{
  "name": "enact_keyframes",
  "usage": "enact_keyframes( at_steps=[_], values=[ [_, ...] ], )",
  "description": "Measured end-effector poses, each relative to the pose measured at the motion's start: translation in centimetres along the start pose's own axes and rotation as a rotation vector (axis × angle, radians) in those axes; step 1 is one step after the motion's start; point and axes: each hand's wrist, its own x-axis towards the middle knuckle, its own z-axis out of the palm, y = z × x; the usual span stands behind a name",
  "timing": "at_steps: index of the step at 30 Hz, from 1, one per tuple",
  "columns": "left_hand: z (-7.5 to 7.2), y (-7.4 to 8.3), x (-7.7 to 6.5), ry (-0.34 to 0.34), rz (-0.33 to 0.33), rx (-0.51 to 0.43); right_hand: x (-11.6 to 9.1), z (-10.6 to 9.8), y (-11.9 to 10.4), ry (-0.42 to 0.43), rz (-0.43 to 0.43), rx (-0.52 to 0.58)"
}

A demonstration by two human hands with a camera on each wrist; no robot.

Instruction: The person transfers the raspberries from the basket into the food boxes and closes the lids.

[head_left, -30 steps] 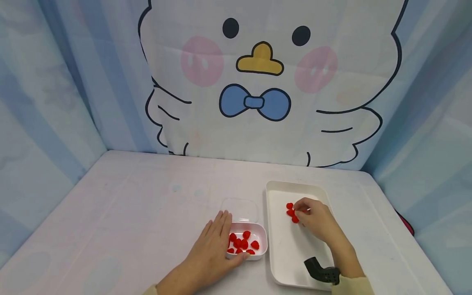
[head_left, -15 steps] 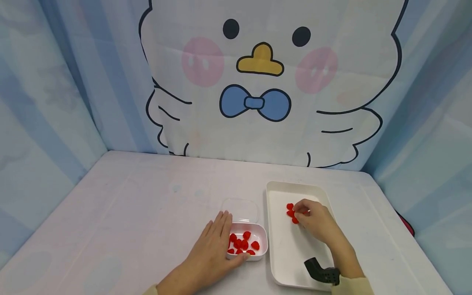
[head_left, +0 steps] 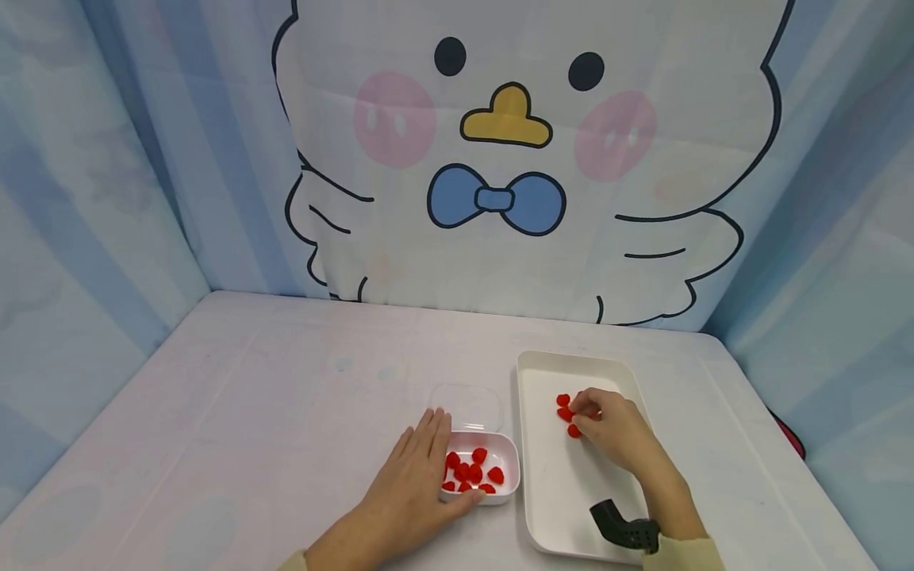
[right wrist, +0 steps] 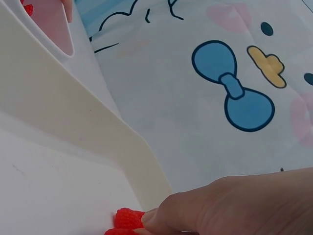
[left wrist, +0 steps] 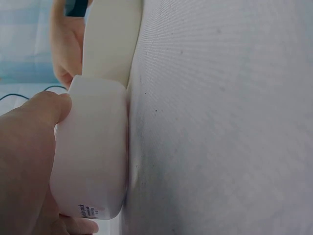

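Note:
My left hand lies against the left side of a small white box with a pink inside. Its fingers are straight, and its thumb touches the near rim, as the left wrist view also shows. Several red raspberries lie in the box. Over the white tray, my right hand pinches a raspberry between thumb and fingertips. More raspberries lie close to those fingertips on the tray. The fingers partly hide the pinched one.
A clear plastic lid adjoins the box's far side. The tray stands just right of the box. A black band is on the right wrist. Behind the table hangs a cartoon-printed curtain.
The right fingers have shifted very slightly among the raspberries, and the nearest raspberry sits a little closer to me. My left hand stays at the box.

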Motion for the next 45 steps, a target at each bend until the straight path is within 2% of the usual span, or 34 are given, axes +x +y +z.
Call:
enact_keyframes(
  at_steps=[22, 45],
  values=[
    [0.12, -0.05, -0.06, 0.003, -0.002, -0.005, -0.01, 0.12, 0.1, -0.058, -0.013, -0.008],
    [0.31, -0.1, 0.03, 0.009, 0.003, 0.0, -0.26, 0.24, -0.07, -0.077, -0.021, -0.016]
  ],
)
